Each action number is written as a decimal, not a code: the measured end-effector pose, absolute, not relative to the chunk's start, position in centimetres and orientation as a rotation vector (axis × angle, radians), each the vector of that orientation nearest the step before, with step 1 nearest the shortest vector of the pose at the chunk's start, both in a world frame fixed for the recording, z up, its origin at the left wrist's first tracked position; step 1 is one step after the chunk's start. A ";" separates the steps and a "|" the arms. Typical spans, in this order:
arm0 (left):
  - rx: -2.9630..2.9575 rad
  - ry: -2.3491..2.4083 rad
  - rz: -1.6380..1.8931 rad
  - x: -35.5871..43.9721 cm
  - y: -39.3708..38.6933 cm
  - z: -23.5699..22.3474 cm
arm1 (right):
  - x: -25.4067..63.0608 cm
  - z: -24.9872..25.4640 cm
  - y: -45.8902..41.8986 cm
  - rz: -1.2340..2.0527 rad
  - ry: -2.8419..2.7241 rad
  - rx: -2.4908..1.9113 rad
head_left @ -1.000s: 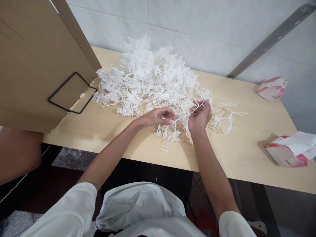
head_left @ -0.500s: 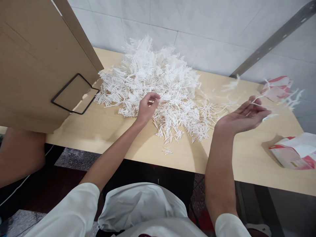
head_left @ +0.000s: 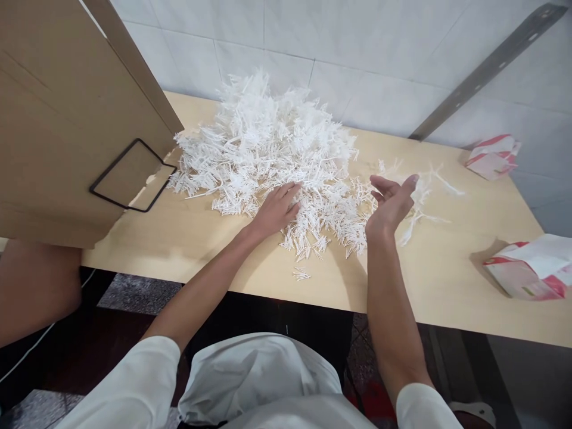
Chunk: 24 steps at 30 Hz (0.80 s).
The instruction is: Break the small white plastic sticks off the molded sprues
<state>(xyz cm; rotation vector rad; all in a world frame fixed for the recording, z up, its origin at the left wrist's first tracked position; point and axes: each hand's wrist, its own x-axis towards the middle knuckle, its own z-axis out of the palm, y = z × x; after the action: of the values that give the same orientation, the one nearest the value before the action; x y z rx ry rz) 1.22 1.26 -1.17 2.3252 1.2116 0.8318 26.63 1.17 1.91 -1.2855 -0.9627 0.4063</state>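
A big loose heap of thin white branching strips point(head_left: 272, 137), plastic-looking, lies on the light wooden table point(head_left: 214, 250). My left hand point(head_left: 277, 207) rests palm down on the heap's front part, its fingers stretched and slightly apart with nothing visibly gripped. At the heap's right side, my right hand point(head_left: 388, 202) is raised over the table, thumb and forefinger spread, and seems to hold nothing. Just beyond it, several loose white branching pieces point(head_left: 422, 202) look blurred. A small cluster of short white sticks point(head_left: 301, 273) sits apart near the front edge.
A brown cardboard box point(head_left: 67, 119) stands at the left, with a black wire frame point(head_left: 134, 176) against it. Two red-and-white paper packs, one at the back point(head_left: 494, 156) and one nearer point(head_left: 531, 268), are on the right. Another person's limb point(head_left: 38, 289) shows below the box.
My right hand has come back left towards the heap and spread its fingers; the white piece it held has been let go. My left hand has opened from a pinch onto the heap.
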 end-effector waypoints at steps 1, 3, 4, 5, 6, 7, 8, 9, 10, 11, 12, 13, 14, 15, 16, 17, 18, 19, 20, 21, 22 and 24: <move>2.314 1.204 0.859 1.2 1.3 -1.1 | 27.1 2.0 1.3 0.442 -1.000 -1.244; 2.298 1.160 0.935 1.2 1.3 -1.0 | 27.5 2.3 1.4 0.492 -1.143 -1.172; 2.292 1.130 0.980 1.1 1.3 -0.9 | 27.3 2.5 1.3 0.501 -1.232 -1.148; 2.289 1.096 1.028 1.2 1.3 -0.8 | 26.9 2.7 1.1 0.502 -1.330 -1.135; 2.290 1.061 1.075 1.2 1.2 -0.7 | 26.2 2.8 1.0 0.473 -1.407 -1.135; 2.298 1.021 1.112 1.2 1.1 -0.6 | 25.4 2.8 0.7 0.430 -1.487 -1.151; 2.314 0.976 1.139 1.2 0.9 -0.4 | 24.4 2.7 0.5 0.384 -1.598 -1.177; 2.333 0.927 1.157 1.3 0.8 -0.2 | 23.5 2.5 0.3 0.315 -1.705 -1.198; 2.353 0.875 1.167 1.3 0.6 -0.1 | 22.7 2.2 0.2 0.242 -1.806 -1.201; 2.371 0.823 1.169 1.3 0.3 0.1 | 21.9 1.9 0.1 0.192 -1.904 -1.200; 2.389 0.768 1.162 1.4 0.1 0.2 | 21.4 1.5 0.1 0.155 -1.967 -1.206; 2.401 0.719 1.155 1.4 -0.1 0.2 | 21.0 1.1 0.1 0.131 -1.997 -1.212; 2.404 0.685 1.156 1.5 -0.3 0.2 | 20.9 0.9 0.2 0.122 -1.999 -1.213; 2.393 0.671 1.168 1.5 -0.4 0.2 | 20.9 0.7 0.3 0.108 -1.940 -1.230; 2.369 0.678 1.189 1.6 -0.6 0.2 | 21.0 0.7 0.4 0.097 -1.845 -1.253; 2.339 0.707 1.208 1.6 -0.6 0.2 | 21.2 0.8 0.5 0.097 -1.727 -1.277; 2.314 0.753 1.208 1.6 -0.7 0.2 | 21.4 0.9 0.5 0.109 -1.600 -1.295; 2.312 0.796 1.173 1.6 -0.6 0.1 | 21.6 1.2 0.5 0.138 -1.494 -1.298; 2.340 0.827 1.097 1.6 -0.5 0.1 | 21.7 1.5 0.4 0.171 -1.420 -1.282; 2.388 0.848 0.990 1.7 -0.4 0.0 | 21.8 1.8 0.2 0.196 -1.380 -1.252; 2.442 0.865 0.873 1.7 -0.3 -0.2 | 21.8 2.1 0.0 0.199 -1.375 -1.212; 2.508 0.904 0.702 2.0 0.1 -0.7 | 21.5 2.6 -0.7 0.147 -1.442 -1.126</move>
<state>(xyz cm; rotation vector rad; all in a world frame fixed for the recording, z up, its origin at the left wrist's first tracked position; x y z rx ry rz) 1.96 0.05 -0.73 2.5081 0.9045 0.7024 21.45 -0.69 2.58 -1.1262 -1.4419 0.1472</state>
